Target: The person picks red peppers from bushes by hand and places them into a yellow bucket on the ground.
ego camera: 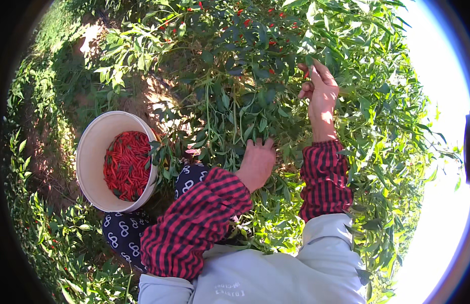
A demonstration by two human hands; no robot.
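My left hand point(259, 164) reaches palm down into the drooping leaves of a chili pepper plant point(235, 110). Its fingertips are partly hidden by foliage, so any grip there is unclear. Higher and to the right, my right hand point(323, 93) is raised among the leaves with fingers curled. A small red chili pepper point(306, 74) shows between its fingers, and a green leaf touches the thumb tip. More red chilies point(247, 23) hang in the shaded top of the plant. To the left, a white plastic bucket point(83, 167) leans toward the plants, partly filled with picked red chilies point(127, 167) and a few green leaves.
Dark patterned cloth point(124, 231) over my legs lies below and beside the bucket. Dry soil point(64, 178) runs along the left between rows. Dense chili foliage point(379, 114) crowds the right side, and leafy stems point(164, 152) overhang the bucket's right rim.
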